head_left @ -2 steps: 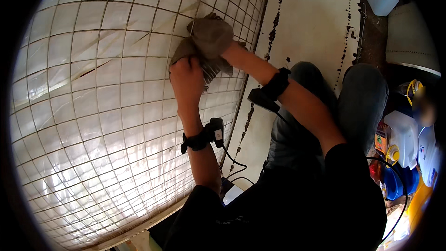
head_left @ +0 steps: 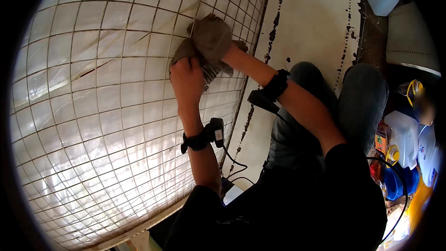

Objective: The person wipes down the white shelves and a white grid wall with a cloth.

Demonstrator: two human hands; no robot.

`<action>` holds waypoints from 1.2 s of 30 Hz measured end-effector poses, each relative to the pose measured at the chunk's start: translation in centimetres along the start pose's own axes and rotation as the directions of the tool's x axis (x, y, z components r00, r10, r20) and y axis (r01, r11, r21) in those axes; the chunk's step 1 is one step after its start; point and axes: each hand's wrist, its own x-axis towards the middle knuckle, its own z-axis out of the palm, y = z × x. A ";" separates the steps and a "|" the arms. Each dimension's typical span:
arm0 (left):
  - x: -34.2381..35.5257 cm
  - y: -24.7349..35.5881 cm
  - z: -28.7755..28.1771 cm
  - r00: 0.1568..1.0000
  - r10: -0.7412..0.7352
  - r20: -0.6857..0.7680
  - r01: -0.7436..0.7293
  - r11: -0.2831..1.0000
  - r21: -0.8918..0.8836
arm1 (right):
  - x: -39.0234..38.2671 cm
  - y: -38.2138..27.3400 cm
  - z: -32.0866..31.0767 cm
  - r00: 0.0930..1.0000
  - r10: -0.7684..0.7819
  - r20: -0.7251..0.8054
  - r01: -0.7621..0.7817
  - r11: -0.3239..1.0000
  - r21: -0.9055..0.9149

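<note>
A grey-brown cloth (head_left: 182,50) lies bunched against a wire grid (head_left: 111,60) that has pale plastic sheeting behind it. My left hand (head_left: 187,75) is closed, with its fingers pinching the cloth's lower left edge close to the wires. Another part of the cloth wraps over my right hand (head_left: 229,52). Only the wrist end of that hand shows, and its fingers are hidden inside the fabric. Ragged cloth ends stick out above and to the right of my covered right hand.
A cream metal panel (head_left: 311,18) with rusty, chipped seams runs along the grid's right side. My jeans-clad knees (head_left: 362,88) are over it. Plastic jugs (head_left: 402,135) and a blue container (head_left: 404,181) crowd the right. Black cables (head_left: 237,161) trail from my wrist straps.
My right hand, wrapped in the cloth, has shifted slightly to the left across the grid. My left hand stays almost where it was.
</note>
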 end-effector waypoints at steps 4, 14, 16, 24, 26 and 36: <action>0.2 -0.1 0.5 0.999 0.045 0.013 -0.045 0.998 0.032 | -1.3 1.2 2.7 0.980 -0.124 -0.154 0.160 0.956 0.244; -0.3 -0.2 0.2 0.998 0.055 -0.005 -0.055 0.998 -0.009 | -1.2 1.9 1.9 0.999 -0.022 -0.040 0.035 0.931 0.364; 0.0 0.8 0.9 0.996 0.092 -0.004 -0.092 0.995 -0.034 | -1.0 3.9 4.5 0.982 -0.024 -0.187 0.094 0.923 0.374; -0.1 -0.1 0.5 0.995 0.100 -0.029 -0.099 0.995 0.030 | -4.1 -1.6 1.5 0.836 0.044 -0.546 0.203 0.901 0.384; 0.2 -0.6 0.5 0.998 0.066 -0.001 -0.066 0.998 -0.015 | -4.8 -2.2 1.0 0.879 0.152 -0.452 0.137 0.827 0.545; -0.1 0.6 0.2 0.988 0.153 -0.034 -0.154 0.987 -0.048 | -4.1 -1.0 0.6 0.798 -0.019 -0.602 0.147 0.975 0.164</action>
